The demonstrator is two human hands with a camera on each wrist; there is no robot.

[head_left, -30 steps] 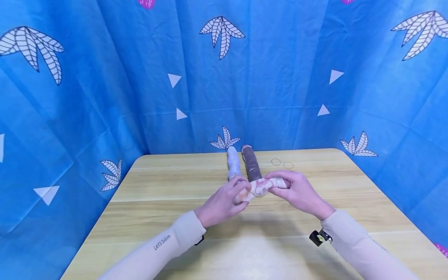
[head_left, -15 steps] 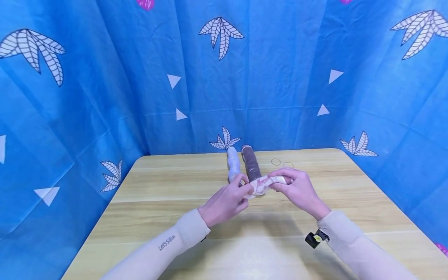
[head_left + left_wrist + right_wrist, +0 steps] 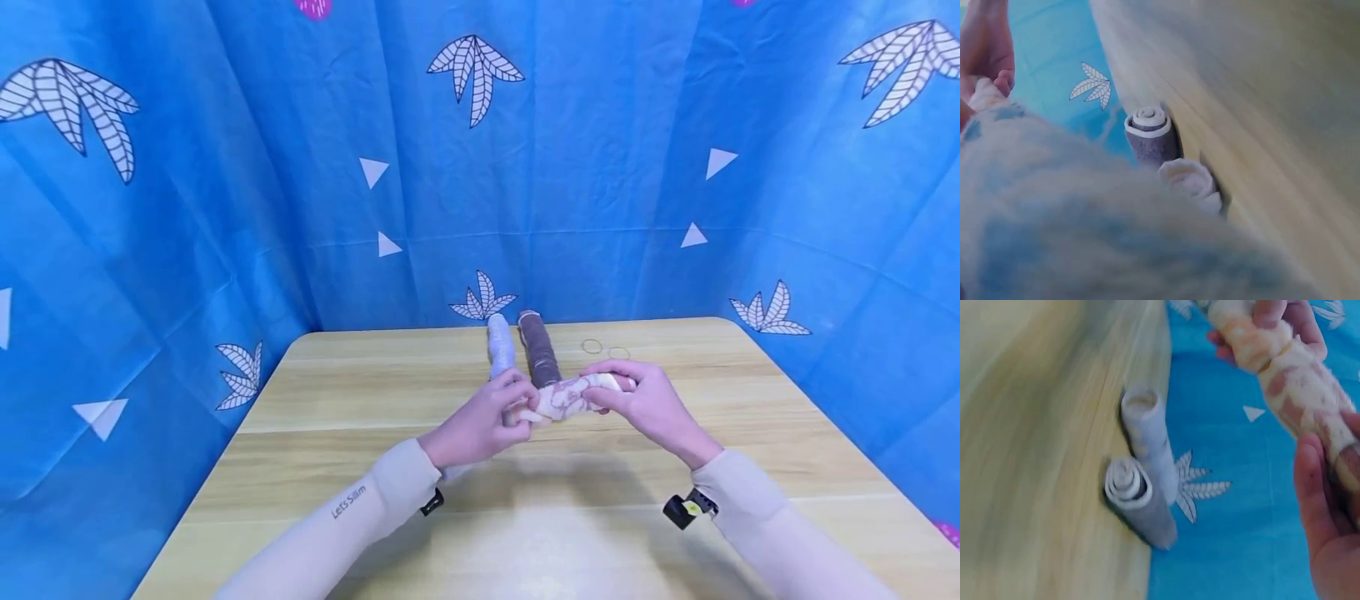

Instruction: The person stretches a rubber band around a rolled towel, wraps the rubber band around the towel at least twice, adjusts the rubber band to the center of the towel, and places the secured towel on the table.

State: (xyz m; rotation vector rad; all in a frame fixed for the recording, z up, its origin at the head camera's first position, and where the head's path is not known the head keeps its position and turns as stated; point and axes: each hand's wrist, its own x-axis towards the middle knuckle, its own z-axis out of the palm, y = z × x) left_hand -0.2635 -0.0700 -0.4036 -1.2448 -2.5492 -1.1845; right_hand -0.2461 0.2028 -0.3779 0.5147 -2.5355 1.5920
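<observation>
A rolled towel, cream with pinkish and orange patches, is held above the table between both hands. My left hand pinches its left end with bent fingers. Over at the right end, my right hand grips the roll between thumb and fingers. In the right wrist view a thin rubber band circles the patterned towel near the left hand. Blurred cloth with blue patches fills the near part of the left wrist view and hides most of the left hand there.
Behind the hands lie a pale lavender rolled towel and a dark grey-brown rolled towel, side by side. Two loose rubber bands rest farther right on the wooden table. A blue patterned curtain surrounds the table's back and sides.
My left hand shifted right along the patterned towel, then back left. My right hand moved slightly right at its end. The rolls and bands on the table have stayed put.
</observation>
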